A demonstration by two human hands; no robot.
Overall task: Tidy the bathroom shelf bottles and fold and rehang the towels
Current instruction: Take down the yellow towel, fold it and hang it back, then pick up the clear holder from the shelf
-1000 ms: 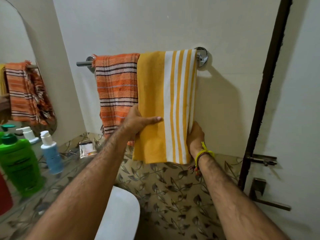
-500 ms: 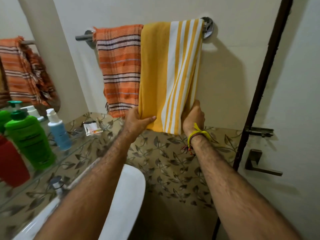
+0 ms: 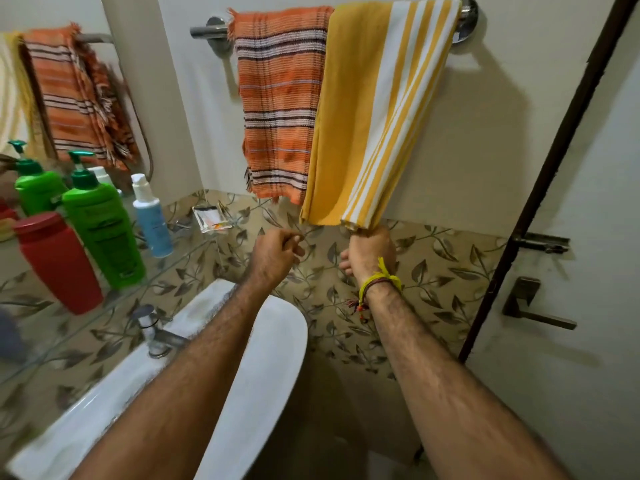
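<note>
A white sink [image 3: 263, 358] fills the lower frame beneath a wall of leaf-patterned tiles [image 3: 433, 271], a door [image 3: 588, 237] with its handle [image 3: 533, 306] standing at right. On the chrome towel rail [image 3: 207, 29] above hang two towels side by side and touching: a yellow towel [image 3: 346, 116] with white stripes at right and an orange striped towel [image 3: 277, 98] at left. The person's right hand [image 3: 372, 251], a yellow thread [image 3: 381, 278] tied at the wrist, is raised just under the yellow towel's lower right corner, its fingers curled around the bunched bottom edge. The left hand [image 3: 273, 254] sits just below and left of that towel's hem, apart from the cloth, its fingers loosely curled and holding nothing. On the glass shelf [image 3: 194, 251] at left stand a red bottle [image 3: 59, 261], a green pump bottle [image 3: 104, 230] and a blue bottle [image 3: 152, 220] in a row, with a small clear soap dish [image 3: 211, 218] further along toward the towels. A mirror [image 3: 52, 98] behind the shelf reflects the towels and bottles.
</note>
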